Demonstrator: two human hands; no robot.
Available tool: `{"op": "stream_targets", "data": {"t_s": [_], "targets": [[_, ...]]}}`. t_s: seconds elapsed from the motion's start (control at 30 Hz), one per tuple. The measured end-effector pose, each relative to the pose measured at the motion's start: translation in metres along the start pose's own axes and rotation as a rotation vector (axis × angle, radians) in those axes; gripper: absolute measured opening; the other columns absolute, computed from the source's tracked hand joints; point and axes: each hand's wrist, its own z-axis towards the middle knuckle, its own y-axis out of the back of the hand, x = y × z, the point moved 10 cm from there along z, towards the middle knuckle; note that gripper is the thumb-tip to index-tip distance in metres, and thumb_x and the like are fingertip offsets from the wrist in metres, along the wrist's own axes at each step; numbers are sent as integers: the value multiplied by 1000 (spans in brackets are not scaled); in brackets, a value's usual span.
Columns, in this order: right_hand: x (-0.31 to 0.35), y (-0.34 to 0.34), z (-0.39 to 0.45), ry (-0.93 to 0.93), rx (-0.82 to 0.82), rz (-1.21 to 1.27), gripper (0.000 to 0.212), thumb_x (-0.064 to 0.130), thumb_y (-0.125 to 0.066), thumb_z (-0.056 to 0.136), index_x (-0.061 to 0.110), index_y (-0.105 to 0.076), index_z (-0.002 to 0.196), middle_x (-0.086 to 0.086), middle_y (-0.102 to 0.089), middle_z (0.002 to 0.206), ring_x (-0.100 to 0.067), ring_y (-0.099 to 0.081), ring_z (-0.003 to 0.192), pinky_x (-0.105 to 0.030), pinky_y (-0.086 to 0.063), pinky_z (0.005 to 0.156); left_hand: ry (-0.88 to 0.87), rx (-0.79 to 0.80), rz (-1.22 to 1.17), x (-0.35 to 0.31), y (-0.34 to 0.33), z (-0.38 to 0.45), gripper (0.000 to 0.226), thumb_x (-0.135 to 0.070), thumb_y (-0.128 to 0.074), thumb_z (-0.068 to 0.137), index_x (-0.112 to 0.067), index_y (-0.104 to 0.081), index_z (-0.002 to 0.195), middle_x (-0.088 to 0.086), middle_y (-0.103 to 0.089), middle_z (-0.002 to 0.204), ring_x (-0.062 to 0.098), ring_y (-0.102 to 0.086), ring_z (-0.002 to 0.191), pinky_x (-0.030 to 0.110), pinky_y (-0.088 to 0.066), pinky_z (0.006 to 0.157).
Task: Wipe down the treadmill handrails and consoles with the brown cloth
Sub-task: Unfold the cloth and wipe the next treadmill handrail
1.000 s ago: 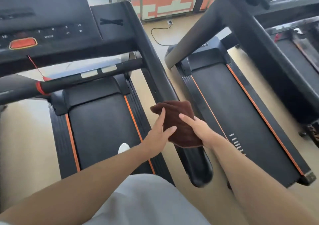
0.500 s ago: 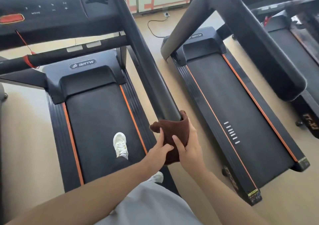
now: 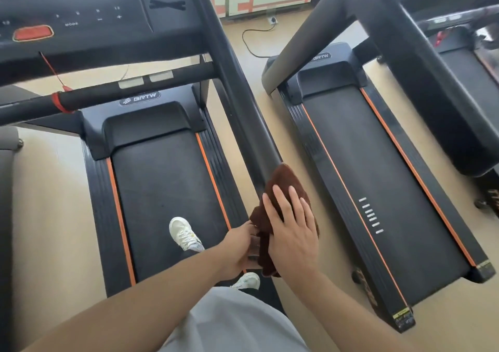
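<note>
I see my right hand lying flat, fingers straight and released, pressing the crumpled brown terry cloth onto the lower end of the long black padded handrail. The cloth sits at about five o'clock from the rail's middle. My left hand, at eight o'clock of the cloth, has its fingers tucked into the cloth's hanging folds, grasping them. At eleven o'clock is the black treadmill console with its red oval button. My white sneaker stands on the black running belt.
</note>
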Motion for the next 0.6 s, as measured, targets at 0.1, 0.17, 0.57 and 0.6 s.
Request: {"op": "stream_targets", "data": {"t_s": [0.1, 0.17, 0.57, 0.6], "targets": [[8, -2, 52, 8, 105, -20, 81, 15, -58, 90, 12, -22, 163, -6, -23, 169, -34, -15, 157, -49, -18, 127, -41, -13, 93, -34, 17, 5, 33, -37, -47, 106, -14, -69, 111, 7, -75, 86, 29, -73, 92, 44, -64, 78], [9, -7, 88, -10, 147, -34, 81, 25, -54, 96, 11, -13, 164, -6, -13, 171, -33, -7, 158, -48, -13, 128, -127, -83, 171, -65, 36, 11, 27, -38, -56, 101, -15, -69, 101, 8, -71, 93, 26, -72, 92, 41, -62, 81], [24, -12, 265, -35, 96, 179, 52, 39, -47, 108, 23, -41, 156, 8, -32, 165, -15, -15, 158, -34, -20, 125, -571, -184, 322, -267, 126, -22, 42, -30, -76, 90, -33, -50, 124, -11, -69, 96, -2, -69, 82, 10, -54, 67], [25, -12, 275, -46, 86, 183, 50, 40, -46, 108, 24, -42, 155, 9, -34, 165, -14, -16, 157, -34, -21, 125, -638, -239, 348, -283, 134, -26, 45, -27, -74, 92, -34, -49, 129, -16, -67, 95, -8, -67, 81, 4, -49, 67]]}}
